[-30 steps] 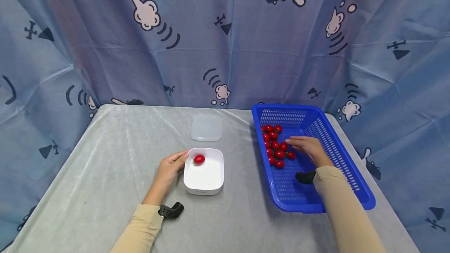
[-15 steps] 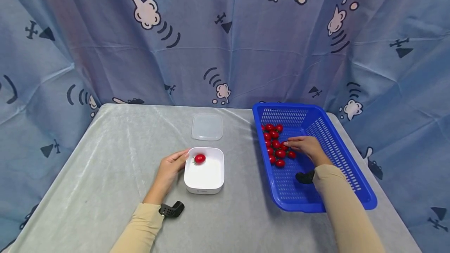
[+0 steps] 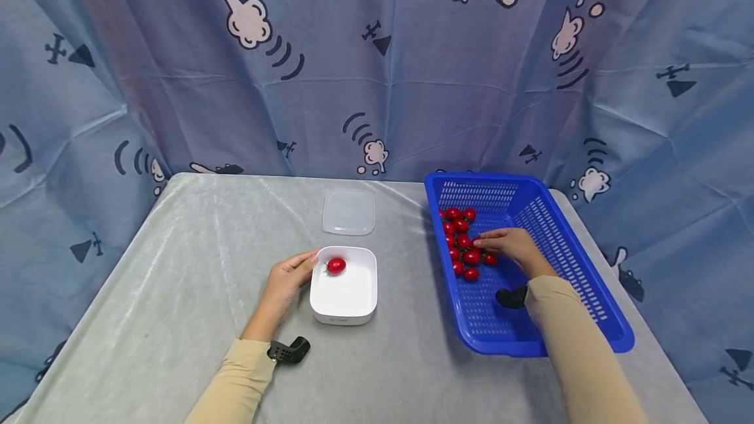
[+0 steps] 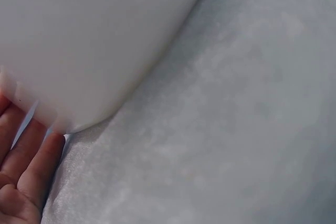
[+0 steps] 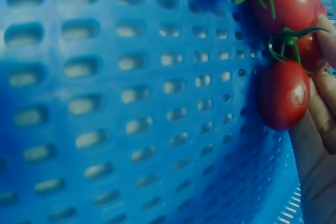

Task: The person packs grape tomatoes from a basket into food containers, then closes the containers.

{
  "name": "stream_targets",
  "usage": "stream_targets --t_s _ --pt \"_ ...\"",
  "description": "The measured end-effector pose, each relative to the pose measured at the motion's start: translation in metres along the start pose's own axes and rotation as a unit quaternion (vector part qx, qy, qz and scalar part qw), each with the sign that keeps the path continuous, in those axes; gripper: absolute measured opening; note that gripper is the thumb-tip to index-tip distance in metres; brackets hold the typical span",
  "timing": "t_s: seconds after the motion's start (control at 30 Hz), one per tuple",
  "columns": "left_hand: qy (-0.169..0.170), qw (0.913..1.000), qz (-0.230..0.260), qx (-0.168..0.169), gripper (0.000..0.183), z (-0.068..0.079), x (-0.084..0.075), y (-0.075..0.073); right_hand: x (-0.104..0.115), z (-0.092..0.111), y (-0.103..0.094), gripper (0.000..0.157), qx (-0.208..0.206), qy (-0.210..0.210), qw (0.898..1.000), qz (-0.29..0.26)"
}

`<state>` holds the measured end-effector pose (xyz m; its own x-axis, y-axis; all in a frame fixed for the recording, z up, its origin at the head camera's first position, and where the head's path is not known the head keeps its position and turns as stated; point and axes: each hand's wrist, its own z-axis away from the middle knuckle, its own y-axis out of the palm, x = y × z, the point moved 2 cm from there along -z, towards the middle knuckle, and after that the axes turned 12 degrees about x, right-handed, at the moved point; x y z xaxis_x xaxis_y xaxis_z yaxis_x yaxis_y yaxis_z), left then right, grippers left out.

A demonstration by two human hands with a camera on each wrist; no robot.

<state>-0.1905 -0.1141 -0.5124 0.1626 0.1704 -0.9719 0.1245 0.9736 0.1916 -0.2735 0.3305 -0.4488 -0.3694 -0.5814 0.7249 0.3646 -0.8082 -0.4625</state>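
Note:
In the head view, my left hand is at the upper left corner of a white square food container. One cherry tomato lies inside it. The left wrist view shows straight fingers touching the container's outer wall. My right hand reaches into a blue plastic basket and pinches a cherry tomato among the others; its fingertips partly hide that tomato. Several more cherry tomatoes with green stems cluster along the basket's left side, one tomato right beside the fingers.
A translucent lid lies flat behind the white container. A pale cloth covers the table, and a blue patterned curtain hangs at its back edge. Raised, perforated basket walls surround the right hand.
My right hand has shifted slightly left, and its fingertips have closed over one cherry tomato. The left hand has stayed at the container. The whole head view has drifted slightly.

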Motion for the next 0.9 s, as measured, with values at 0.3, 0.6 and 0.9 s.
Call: stream_targets --t_s 0.3,0.6,0.9 --pt "0.006 0.9999 -0.002 0.008 0.040 0.000 0.000 0.000 0.008 0.002 -0.003 0.064 -0.020 -0.002 1.000 -0.011" --pt "0.001 0.9999 0.002 0.011 0.040 0.001 0.001 0.001 0.030 0.022 -0.007 0.073 -0.028 -0.053 0.998 -0.027" --pt "0.005 1.0000 0.002 0.007 0.040 0.001 0.000 0.000 0.048 0.036 0.002 0.072 -0.023 -0.069 0.995 -0.071"
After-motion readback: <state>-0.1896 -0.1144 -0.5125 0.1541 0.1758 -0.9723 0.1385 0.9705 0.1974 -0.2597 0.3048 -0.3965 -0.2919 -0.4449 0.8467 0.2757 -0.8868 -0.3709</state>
